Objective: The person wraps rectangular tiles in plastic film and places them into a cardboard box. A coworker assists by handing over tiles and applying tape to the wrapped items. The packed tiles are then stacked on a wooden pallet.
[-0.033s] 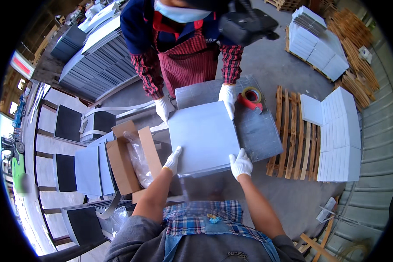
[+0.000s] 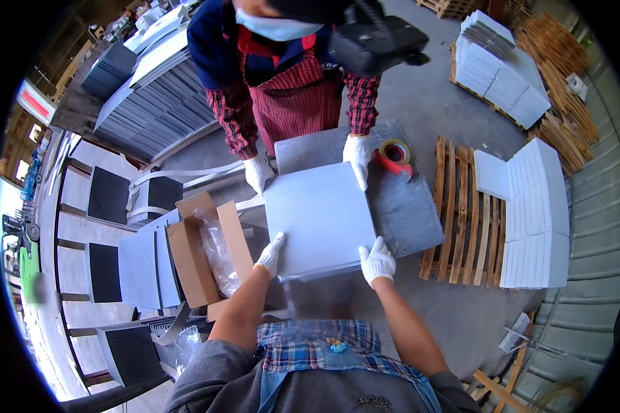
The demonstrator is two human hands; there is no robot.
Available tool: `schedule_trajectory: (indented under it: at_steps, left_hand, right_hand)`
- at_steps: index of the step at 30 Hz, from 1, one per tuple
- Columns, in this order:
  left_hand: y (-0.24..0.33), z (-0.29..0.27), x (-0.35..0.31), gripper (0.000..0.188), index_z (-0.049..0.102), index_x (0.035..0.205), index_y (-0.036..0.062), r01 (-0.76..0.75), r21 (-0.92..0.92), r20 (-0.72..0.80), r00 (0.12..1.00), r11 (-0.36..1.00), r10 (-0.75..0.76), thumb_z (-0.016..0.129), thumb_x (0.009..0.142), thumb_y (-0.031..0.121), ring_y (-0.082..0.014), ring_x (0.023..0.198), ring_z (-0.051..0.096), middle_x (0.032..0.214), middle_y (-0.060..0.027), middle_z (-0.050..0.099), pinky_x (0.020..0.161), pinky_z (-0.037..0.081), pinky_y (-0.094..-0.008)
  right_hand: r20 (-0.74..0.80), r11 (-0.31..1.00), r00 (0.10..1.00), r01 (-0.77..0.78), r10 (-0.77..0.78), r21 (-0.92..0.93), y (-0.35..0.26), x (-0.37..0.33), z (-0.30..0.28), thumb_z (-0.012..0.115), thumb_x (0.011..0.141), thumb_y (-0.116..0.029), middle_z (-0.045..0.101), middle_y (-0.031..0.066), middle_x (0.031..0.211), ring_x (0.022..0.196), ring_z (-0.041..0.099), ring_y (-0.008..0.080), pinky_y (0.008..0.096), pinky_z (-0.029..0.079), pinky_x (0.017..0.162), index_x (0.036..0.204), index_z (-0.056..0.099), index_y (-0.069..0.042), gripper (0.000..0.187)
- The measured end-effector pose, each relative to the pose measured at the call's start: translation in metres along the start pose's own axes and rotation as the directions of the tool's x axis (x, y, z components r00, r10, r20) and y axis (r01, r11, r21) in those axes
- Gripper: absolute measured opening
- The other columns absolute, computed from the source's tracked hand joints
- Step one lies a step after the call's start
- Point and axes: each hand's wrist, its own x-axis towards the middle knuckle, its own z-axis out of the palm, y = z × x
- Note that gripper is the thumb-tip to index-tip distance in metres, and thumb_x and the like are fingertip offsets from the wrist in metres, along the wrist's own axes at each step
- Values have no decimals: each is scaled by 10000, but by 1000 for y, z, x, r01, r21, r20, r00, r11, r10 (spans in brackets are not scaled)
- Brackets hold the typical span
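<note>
A large square pale grey tile (image 2: 320,217) lies flat between two people, on top of a darker grey slab (image 2: 410,206) set over a work surface. The person's left hand (image 2: 271,253), in a white glove, grips the tile's near left corner with fingers curled on the edge; the gloved right hand (image 2: 377,260) clasps the near right corner likewise. Opposite, a co-worker's gloved hands (image 2: 357,157) hold the far corners. An open brown cardboard box (image 2: 200,258) lined with clear plastic sits just left of the tile. A red tape roll (image 2: 395,153) rests on the slab near the wooden pallet (image 2: 461,213).
</note>
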Motion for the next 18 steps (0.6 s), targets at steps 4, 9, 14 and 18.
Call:
schedule_trajectory:
  at_steps: [4, 9, 14, 18]
  left_hand:
    - [3, 13, -17, 692, 609, 1330, 41, 22, 24, -97, 995, 999, -20, 715, 886, 561, -271, 1117, 611, 1259, -101, 649, 987, 489, -447]
    - [0, 23, -17, 670, 615, 1312, 30, -6, 10, -142, 990, 1000, 8, 718, 893, 542, -264, 1060, 623, 1212, -101, 662, 950, 505, -445]
    - [-17, 19, -8, 666, 613, 1322, 51, -7, -34, -118, 993, 999, 3, 716, 892, 549, -274, 1103, 616, 1236, -98, 658, 973, 492, -461]
    - [-20, 14, 5, 674, 592, 1347, 52, 10, -34, -85, 996, 999, -13, 711, 899, 540, -291, 1124, 607, 1272, -102, 642, 992, 486, -474]
  right_hand:
    - [29, 998, 997, 64, -65, 24, 15, -4, 1, 546, 961, -541, 625, 204, 1255, 1053, 650, 336, 462, 536, 865, 1451, 366, 47, 786]
    - [11, 995, 996, 92, -92, 32, 20, -4, -9, 564, 950, -549, 643, 194, 1201, 1021, 656, 325, 453, 543, 825, 1440, 372, 55, 801]
    - [62, 990, 991, 117, -121, 73, 28, 1, -20, 539, 959, -571, 633, 223, 1231, 1050, 646, 347, 462, 535, 849, 1461, 357, 64, 829]
    - [-185, 988, 971, 152, -149, 2, 31, 2, -8, 668, 871, -552, 667, 145, 1033, 907, 666, 304, 450, 542, 755, 1323, 454, 18, 758]
